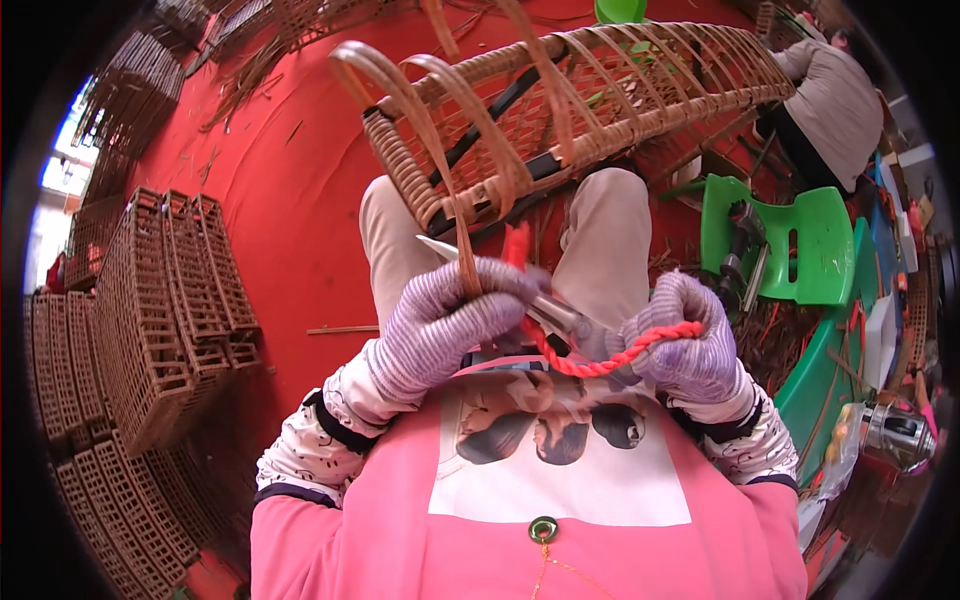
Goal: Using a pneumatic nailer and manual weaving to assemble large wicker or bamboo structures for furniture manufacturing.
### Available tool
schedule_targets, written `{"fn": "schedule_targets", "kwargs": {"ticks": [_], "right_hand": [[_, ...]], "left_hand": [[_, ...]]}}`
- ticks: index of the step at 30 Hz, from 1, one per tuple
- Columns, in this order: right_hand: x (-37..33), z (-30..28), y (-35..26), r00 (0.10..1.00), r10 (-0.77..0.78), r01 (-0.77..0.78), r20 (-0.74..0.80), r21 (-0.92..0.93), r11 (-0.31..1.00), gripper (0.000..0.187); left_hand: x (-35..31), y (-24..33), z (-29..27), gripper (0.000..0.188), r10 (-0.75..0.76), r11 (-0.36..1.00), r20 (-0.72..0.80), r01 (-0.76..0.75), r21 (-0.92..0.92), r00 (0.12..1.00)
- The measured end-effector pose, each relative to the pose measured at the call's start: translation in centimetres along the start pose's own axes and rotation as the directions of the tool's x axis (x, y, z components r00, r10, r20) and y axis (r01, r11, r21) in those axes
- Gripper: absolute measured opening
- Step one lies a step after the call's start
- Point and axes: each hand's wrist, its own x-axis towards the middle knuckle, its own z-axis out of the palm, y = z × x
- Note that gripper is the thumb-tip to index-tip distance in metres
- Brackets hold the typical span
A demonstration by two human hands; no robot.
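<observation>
My left hand [455,320], in a striped lilac glove, is closed round a pale pointed metal tool [436,247] and a flat rattan strip [463,235]. The strip loops up to a woven rattan frame [600,130] that lies above my knees, its near end wrapped in cane. My right hand [695,340], gloved alike, is closed at a red twisted cord [590,366] that sags between both hands. A silver metal shaft [558,313] shows between the hands; its far end is blurred, so I cannot tell its full shape.
A green plastic chair [775,240] at right holds a power drill [740,240]. Woven rattan panels [160,310] stand stacked at left on the red floor covering [260,200]. Another person [835,105] sits bent over at the far right. Rattan scraps [755,350] lie about.
</observation>
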Motion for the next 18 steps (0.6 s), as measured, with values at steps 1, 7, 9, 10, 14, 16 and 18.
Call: {"fn": "schedule_targets", "kwargs": {"ticks": [1, 7, 9, 10, 14, 16, 18], "right_hand": [[-0.2, 0.2, 0.1, 0.999, 0.012, -0.012, 0.048, 0.006, 1.000, 0.026], [1.3, 0.7, 1.4, 0.855, -0.352, 0.497, 0.382, -0.797, 0.342, 0.053], [2.3, 1.9, 2.0, 0.785, -0.373, 0.578, 0.495, -0.801, 0.156, 0.064], [2.4, 1.5, 3.6, 0.765, -0.405, 0.578, 0.501, -0.811, 0.089, 0.063], [2.6, 2.0, 3.5, 0.846, -0.261, 0.455, 0.464, -0.885, -0.100, 0.069], [2.8, 1.6, 2.2, 0.859, -0.216, 0.457, 0.465, -0.885, -0.086, 0.071], [3.0, 0.9, 0.5, 0.862, -0.170, 0.467, 0.477, -0.879, -0.099, 0.073]], "left_hand": [[-0.2, 0.5, 0.4, 0.018, -0.001, 0.998, -0.061, -0.003, -0.058, 0.998], [-1.1, -0.2, 0.4, 0.017, 0.192, 0.922, 0.008, -0.183, 0.341, 0.981], [-1.3, 0.0, 1.0, 0.018, 0.289, 0.842, 0.056, -0.282, 0.459, 0.956], [-1.2, -0.1, 1.2, 0.018, 0.294, 0.842, 0.051, -0.283, 0.459, 0.955], [-1.0, -0.1, 1.0, 0.022, 0.178, 0.974, -0.143, -0.154, 0.164, 0.974], [-2.0, 2.0, 0.8, 0.028, 0.014, 0.998, -0.244, 0.002, 0.065, 0.970], [-2.5, 0.9, -2.3, 0.031, 0.288, 0.957, -0.298, -0.281, 0.064, 0.910]]}}
